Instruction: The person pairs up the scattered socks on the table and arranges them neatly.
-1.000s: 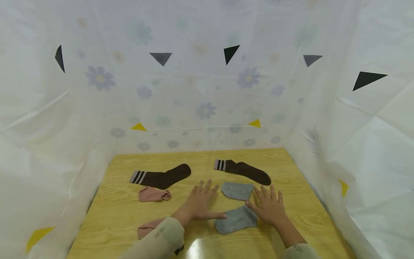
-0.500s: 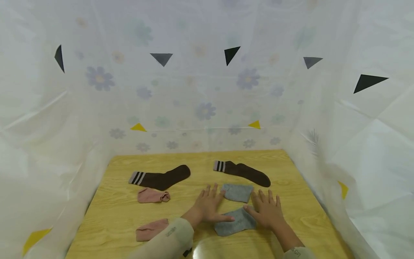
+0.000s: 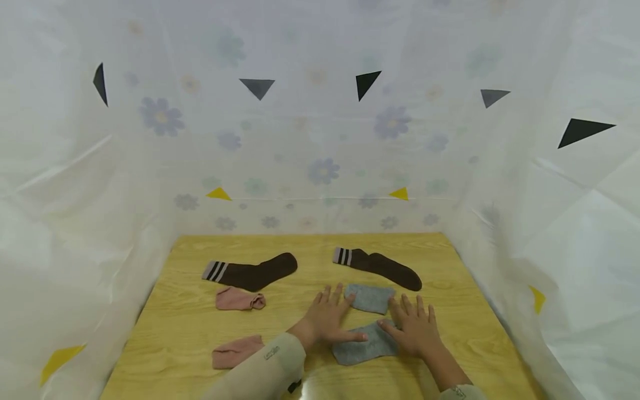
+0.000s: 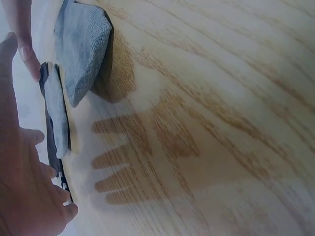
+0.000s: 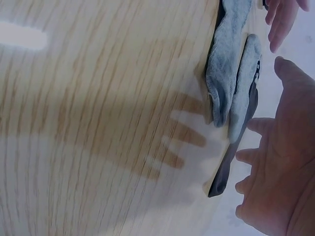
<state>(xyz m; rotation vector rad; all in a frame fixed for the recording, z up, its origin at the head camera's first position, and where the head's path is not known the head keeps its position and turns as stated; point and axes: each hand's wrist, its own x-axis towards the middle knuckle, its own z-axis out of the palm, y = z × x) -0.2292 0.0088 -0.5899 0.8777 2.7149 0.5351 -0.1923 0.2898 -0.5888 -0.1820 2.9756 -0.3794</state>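
Note:
Both hands hang just above the table with fingers spread, their shadows cast on the wood in the wrist views. My left hand [image 3: 326,321] is left of two grey socks, its thumb reaching over the nearer grey sock [image 3: 357,351]. My right hand [image 3: 416,329] is at their right side, its thumb also over the nearer one. The farther grey sock [image 3: 371,299] lies flat between the two hands' fingertips. In the left wrist view, the nearer grey sock [image 4: 86,42] appears beyond the palm, apart from it. Neither hand holds anything.
Two dark brown socks with striped cuffs, one left [image 3: 257,276] and one right [image 3: 387,268], lie at the back. Two pink socks, one farther [image 3: 235,299] and one nearer [image 3: 235,353], are on the left, the nearer partly behind my sleeve. White flowered sheeting [image 3: 320,139] encloses the table [image 3: 175,322].
My left hand has moved a little right, toward the grey socks and the right hand. My right hand has shifted only slightly. The socks stay where they were; the head view has tilted a little.

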